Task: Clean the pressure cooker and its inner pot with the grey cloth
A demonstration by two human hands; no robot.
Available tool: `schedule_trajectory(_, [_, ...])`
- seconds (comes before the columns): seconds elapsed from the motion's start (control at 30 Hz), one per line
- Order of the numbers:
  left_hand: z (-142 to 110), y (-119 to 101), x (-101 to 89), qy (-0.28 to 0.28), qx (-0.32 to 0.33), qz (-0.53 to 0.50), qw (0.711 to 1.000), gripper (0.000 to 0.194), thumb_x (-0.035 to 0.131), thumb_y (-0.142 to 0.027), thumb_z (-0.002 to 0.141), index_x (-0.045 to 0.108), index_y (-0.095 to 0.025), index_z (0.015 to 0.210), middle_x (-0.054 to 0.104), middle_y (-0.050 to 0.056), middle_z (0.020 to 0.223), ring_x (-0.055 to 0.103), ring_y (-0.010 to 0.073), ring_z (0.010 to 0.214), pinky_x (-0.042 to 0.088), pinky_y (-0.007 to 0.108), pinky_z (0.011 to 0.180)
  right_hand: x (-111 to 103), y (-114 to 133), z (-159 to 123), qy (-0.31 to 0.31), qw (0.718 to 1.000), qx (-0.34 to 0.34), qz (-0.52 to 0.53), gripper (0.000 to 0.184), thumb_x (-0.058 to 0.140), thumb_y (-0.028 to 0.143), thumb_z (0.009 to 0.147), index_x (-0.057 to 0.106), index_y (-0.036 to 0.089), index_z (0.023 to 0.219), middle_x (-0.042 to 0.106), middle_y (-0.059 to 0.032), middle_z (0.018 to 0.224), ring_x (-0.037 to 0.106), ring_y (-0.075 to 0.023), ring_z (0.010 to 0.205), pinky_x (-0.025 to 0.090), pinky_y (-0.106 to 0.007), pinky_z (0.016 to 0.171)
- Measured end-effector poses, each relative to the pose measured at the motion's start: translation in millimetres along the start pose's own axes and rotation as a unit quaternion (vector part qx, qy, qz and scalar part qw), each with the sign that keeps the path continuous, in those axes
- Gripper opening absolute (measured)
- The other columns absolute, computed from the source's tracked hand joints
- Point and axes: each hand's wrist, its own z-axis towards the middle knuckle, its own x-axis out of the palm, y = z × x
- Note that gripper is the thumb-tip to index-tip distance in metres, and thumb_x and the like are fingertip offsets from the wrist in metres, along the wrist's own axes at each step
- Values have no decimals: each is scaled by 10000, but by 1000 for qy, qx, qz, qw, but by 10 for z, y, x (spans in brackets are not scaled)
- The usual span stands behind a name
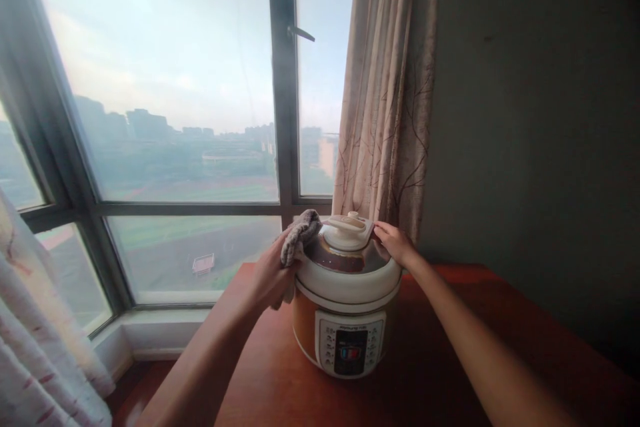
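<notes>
So, left grip [280,277] first: it's closed around a bunched grey cloth [303,233], and the cloth is pressed up against the left side of the cooker's lid [350,283]. Some of the cloth pokes up above the fingers, and a paler bit hangs below them. The right grip [395,243] is over on the opposite side, fingertips at the lid's upper right, with the palm turned in toward the cooker. It's kinda small and soft there, so I honestly can't tell if those fingers are pinching the edge or just resting on it.

The cooker [304,327] itself sits right between the two grips, upright, orange-brown body with a wide white ring up top. The lid is on, with a dark shiny middle and a chunky white top piece [345,232] between the hands. Below the grips, on the side facing the wearer, there's a control panel [350,350] with a dark display and little buttons down both sides; the lettering's too blurry to read.

Under all that is the reddish-brown worktop [260,373]. Straight past the grips hangs a beige curtain [377,80] with a branch pattern, and beyond the left grip there's a big window [175,80] looking out on hazy buildings and green ground. Past the right grip it's just a dark wall [525,80].
</notes>
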Motion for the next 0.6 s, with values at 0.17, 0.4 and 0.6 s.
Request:
schedule_trajectory(0.17, [577, 151, 108, 27, 21, -8, 999, 540, 618, -420, 728, 665, -159, 1199, 721, 100, 1177, 630, 348, 1112, 489, 437, 969, -10, 24, 1, 10, 999, 7, -30, 401, 446, 354, 951, 689, 240, 1248, 676, -74, 1321, 605, -255, 1241, 441, -376, 1050])
schedule_trajectory(0.4, [1170, 350, 137, 52, -13, -50, 997, 293, 637, -353, 628, 671, -150, 835, 709, 65, 824, 619, 258, 798, 517, 345, 731, -18, 31, -5, 15, 999, 10, -46, 404, 427, 357, 965, 673, 253, 1269, 663, -62, 1342, 583, -250, 1274, 429, -362, 1065])
schedule_trajectory(0.6, [1143, 343, 166, 49, 1, -43, 998, 241, 605, -385, 667, 651, -164, 751, 696, 64, 791, 606, 253, 772, 509, 350, 720, -26, 43, -8, 11, 998, 20, -50, 419, 415, 369, 967, 659, 250, 1286, 660, -70, 1344, 595, -255, 1256, 440, -366, 1050])
